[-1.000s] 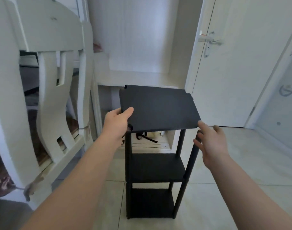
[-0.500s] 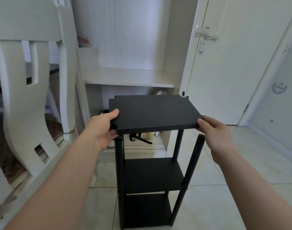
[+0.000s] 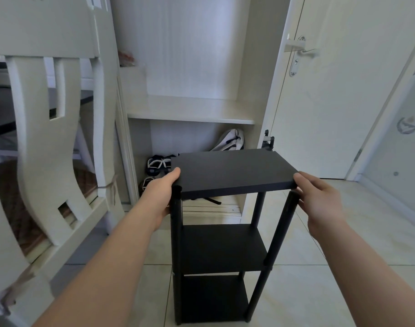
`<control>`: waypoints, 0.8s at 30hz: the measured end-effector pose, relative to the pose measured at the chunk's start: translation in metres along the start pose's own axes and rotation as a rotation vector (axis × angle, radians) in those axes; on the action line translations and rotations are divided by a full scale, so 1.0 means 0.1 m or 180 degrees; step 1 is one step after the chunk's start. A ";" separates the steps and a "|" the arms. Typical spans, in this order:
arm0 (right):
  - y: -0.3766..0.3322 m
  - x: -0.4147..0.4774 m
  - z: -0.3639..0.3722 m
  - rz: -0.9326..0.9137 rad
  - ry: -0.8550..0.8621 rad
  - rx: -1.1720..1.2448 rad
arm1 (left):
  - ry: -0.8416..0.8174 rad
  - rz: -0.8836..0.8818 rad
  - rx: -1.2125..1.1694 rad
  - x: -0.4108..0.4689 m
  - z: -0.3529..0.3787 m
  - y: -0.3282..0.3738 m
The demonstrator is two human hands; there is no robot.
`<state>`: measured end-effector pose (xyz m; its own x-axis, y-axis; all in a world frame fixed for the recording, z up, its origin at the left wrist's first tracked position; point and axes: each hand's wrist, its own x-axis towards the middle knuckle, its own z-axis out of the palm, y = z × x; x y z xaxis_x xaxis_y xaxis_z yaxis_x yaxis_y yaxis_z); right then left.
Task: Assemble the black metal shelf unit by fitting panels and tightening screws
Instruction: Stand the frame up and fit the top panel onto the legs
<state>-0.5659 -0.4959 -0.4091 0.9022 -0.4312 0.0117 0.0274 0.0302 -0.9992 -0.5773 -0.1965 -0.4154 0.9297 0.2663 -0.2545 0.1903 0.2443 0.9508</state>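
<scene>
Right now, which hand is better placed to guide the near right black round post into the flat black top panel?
Right. The right hand holds the corner of the flat black top panel just above the black round post; the left hand grips the opposite near corner.

White wooden chair (image 3: 48, 142) stands at left, just beside an open cream cabinet (image 3: 190, 112). In the cabinet's lower compartment, dark sandals (image 3: 158, 162) lie at the left edge of its floor and a white bag (image 3: 230, 141) leans in the right rear corner. White door (image 3: 331, 102) carries a silver lever handle (image 3: 301, 49). Floor (image 3: 320, 291) is pale tile.
</scene>
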 end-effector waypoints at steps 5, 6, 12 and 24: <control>0.06 -0.01 -0.01 0.0169 -0.0015 0.0050 | -0.0011 -0.0010 -0.0111 0.01 0.04 -0.07; 0.07 -0.01 -0.02 0.0187 -0.0017 0.0040 | 0.0004 -0.0005 -0.0082 0.01 0.05 -0.08; 0.08 -0.05 -0.08 0.0224 0.0022 0.0021 | 0.0069 -0.0031 -0.0047 -0.07 0.07 -0.12; 0.04 -0.45 -0.24 0.0206 0.0121 0.0077 | 0.0171 -0.0175 -0.0187 -0.47 -0.03 -0.17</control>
<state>-0.6169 -0.4985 -0.4149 0.8854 -0.4617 -0.0548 -0.0196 0.0806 -0.9966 -0.6254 -0.2099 -0.4200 0.8998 0.3002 -0.3167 0.2204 0.3137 0.9236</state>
